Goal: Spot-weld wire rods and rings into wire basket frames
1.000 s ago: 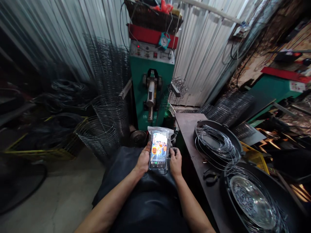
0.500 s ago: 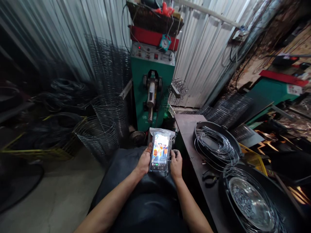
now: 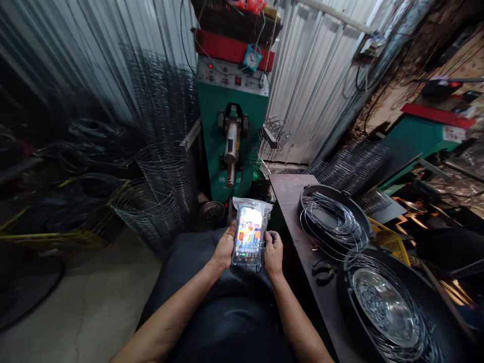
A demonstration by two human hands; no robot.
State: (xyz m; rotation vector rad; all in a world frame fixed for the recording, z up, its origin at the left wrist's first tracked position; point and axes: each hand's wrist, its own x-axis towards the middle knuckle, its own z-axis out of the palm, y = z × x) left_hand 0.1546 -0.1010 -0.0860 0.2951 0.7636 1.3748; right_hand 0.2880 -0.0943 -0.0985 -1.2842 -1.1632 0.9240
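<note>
A lit phone (image 3: 248, 236) in a clear plastic bag sits upright over my lap, its screen showing a colourful picture. My left hand (image 3: 224, 248) grips its left edge, thumb lying on the bag. My right hand (image 3: 274, 252) holds the right edge with fingers curled round it. Both forearms reach forward over my dark apron (image 3: 223, 307).
A green and red welding machine (image 3: 230, 121) stands straight ahead against corrugated metal walls. Wire baskets (image 3: 159, 196) pile up at the left. At the right, a dark bench (image 3: 302, 227) carries round pans with wire rings (image 3: 333, 222), a steel bowl (image 3: 381, 302) and pliers (image 3: 321, 269).
Both hands keep hold of the phone. The view has shifted slightly, so the machine sits a little further left and lower in the picture.
</note>
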